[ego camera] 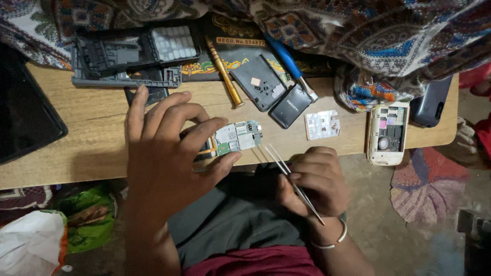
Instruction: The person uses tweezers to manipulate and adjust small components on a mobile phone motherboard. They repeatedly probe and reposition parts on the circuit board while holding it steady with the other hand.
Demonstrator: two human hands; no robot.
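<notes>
- Where the wooden counter [92, 148] meets its near edge, a small green circuit board with silver shielding cans and an orange flex strip [236, 137] is pinched by the left hand [166, 153], fingertips on its far and near edges.
- Thin, pointed metal tweezers [291, 181] are clenched in the right hand [314, 184], tips raised just right of the board, not touching it.
- The board is judged light, stiff and fragile; it is best held by its bare edges, clear of the soldered parts and the flex strip, which would crease easily.
- Beyond the left grip lie a dark grey phone frame with keypad [133, 53] and a brass-handled screwdriver [224, 71].
- Right of the right grip rests an opened white phone body [387, 134].
</notes>
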